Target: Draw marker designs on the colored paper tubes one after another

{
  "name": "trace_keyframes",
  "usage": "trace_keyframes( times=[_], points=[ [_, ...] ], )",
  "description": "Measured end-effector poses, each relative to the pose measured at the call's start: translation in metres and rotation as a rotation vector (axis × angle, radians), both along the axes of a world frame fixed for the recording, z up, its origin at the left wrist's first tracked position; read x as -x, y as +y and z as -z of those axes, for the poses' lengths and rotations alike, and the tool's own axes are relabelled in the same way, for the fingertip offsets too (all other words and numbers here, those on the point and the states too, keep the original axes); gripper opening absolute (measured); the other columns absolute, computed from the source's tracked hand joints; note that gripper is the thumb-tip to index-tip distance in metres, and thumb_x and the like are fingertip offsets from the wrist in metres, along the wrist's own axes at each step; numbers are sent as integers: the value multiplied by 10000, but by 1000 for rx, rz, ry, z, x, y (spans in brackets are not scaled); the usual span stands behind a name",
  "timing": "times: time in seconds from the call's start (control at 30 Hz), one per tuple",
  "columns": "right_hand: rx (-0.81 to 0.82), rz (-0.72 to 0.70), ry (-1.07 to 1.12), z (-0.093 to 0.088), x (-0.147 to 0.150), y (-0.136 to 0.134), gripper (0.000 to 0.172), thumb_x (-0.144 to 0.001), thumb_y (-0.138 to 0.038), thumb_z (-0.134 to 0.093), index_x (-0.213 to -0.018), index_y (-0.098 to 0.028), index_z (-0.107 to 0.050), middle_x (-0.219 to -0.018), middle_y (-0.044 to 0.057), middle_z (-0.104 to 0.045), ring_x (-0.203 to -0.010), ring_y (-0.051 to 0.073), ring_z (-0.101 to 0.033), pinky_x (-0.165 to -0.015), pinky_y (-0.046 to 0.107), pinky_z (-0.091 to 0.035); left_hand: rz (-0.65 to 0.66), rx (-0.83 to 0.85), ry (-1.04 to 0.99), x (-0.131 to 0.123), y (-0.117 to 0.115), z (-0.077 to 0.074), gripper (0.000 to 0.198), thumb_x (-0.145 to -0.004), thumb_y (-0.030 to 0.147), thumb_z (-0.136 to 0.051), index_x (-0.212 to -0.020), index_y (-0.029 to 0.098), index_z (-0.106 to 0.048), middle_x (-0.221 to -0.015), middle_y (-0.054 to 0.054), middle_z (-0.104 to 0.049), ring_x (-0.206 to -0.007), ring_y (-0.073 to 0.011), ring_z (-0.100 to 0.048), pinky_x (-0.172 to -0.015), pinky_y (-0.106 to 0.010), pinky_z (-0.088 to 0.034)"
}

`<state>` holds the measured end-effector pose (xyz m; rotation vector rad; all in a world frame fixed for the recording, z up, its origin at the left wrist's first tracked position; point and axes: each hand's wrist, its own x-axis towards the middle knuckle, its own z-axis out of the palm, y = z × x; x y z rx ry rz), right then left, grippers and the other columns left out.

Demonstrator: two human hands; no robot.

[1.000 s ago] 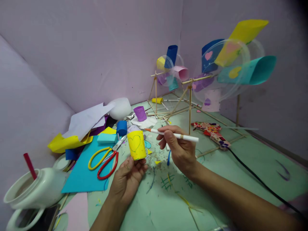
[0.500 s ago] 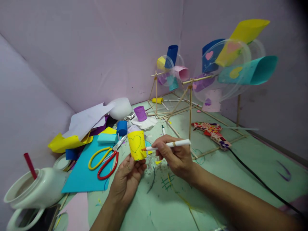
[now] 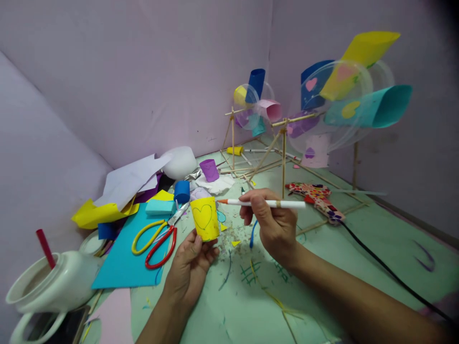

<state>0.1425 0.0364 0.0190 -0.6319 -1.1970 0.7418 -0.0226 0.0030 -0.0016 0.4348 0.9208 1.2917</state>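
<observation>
My left hand [image 3: 193,260] grips a small yellow paper tube [image 3: 205,229] by its lower end, thumb in front and fingers behind. A heart outline is drawn on the tube's near side. In my right hand [image 3: 274,222] is a white felt-tip pen [image 3: 294,204] with an orange-red tip, pinched between thumb and fingers and held nearly level. Its tip sits just right of the tube's upper edge, seemingly apart from it. Scissors [image 3: 161,243] with one yellow and one red handle lie left of my left hand, over turquoise sheet [image 3: 122,258].
Two stick-framed wheels with paper tubes, a larger one [image 3: 344,95] and a smaller one [image 3: 251,102], stand at the right and back. A flower-patterned glue gun [image 3: 315,196] trails a black cord. A white pot [image 3: 64,277], blue tube [image 3: 181,191] and purple tube [image 3: 209,170] are leftward.
My right hand has moved up and to the right, drawing the pen tip away from the yellow tube's face. My left hand with the tube has barely shifted.
</observation>
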Motion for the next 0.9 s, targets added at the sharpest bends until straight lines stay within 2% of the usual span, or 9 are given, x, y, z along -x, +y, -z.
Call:
trace_keyframes(
  times=[0.17,0.33,0.57,0.73,0.9],
  points=[
    [5,40,-9,0,-2,4,219,-897,-356,-516,-844,-183,-639,-627,-9,-572,-491,103,-525,-440,240,-429,2,-57,142,-3,0,0,412,-658,202,-757,-1049,161,-635,-1035,-92,-682,-872,-209,-647,-716,-315,-540],
    [11,28,-89,3,-4,3,207,-907,-322,-505,-834,-179,-636,-616,-11,-566,-499,98,-526,-445,226,-425,-36,-55,252,-5,0,9,551,-610,239,-790,-1118,135,-603,-1101,-138,-676,-926,-247,-656,-772,-336,-528],
    [-45,42,-209,3,-5,3,170,-892,-289,-528,-826,-184,-644,-690,16,-619,-574,112,-570,-470,223,-450,-99,-36,389,-7,0,15,581,-589,254,-801,-1125,110,-630,-1069,-145,-702,-1007,-293,-634,-843,-358,-502],
    [-68,32,-236,-1,-2,2,155,-883,-251,-529,-826,-172,-650,-724,33,-658,-562,106,-588,-479,219,-464,-63,-58,406,-7,-2,12,551,-606,247,-785,-1123,118,-644,-1069,-135,-705,-1028,-299,-625,-853,-362,-499],
    [-215,50,-334,-4,-2,0,111,-848,-176,-548,-824,-153,-654,-650,33,-659,-561,120,-609,-525,234,-493,-48,-106,445,-8,-4,10,547,-604,254,-779,-1123,132,-654,-1052,-119,-712,-1013,-289,-631,-856,-349,-496]
  ],
)
